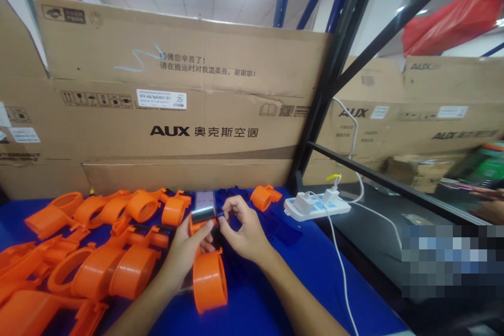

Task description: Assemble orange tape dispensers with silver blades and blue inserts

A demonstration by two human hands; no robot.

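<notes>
My left hand (189, 244) is wrapped round the handle of an orange tape dispenser (210, 281), whose wide ring hangs below my fingers. At its top end lies a dark roller-like part (202, 214) with a bright toothed edge. My right hand (246, 228) comes from the right, with thumb and forefinger pinched on a small dark blue piece (219, 213) at the end of that part. Whether the piece is fixed to the dispenser I cannot tell. Just behind my hands is a flat, phone-like thing (205, 199) with a pale screen.
Several more orange dispensers (136, 270) cover the left of the blue tabletop (252, 304). One small orange dispenser (263, 198) lies beyond my right hand. A white power strip (317, 206) with trailing cables sits at right by a black frame post (315, 131). Cardboard (197, 79) stands behind.
</notes>
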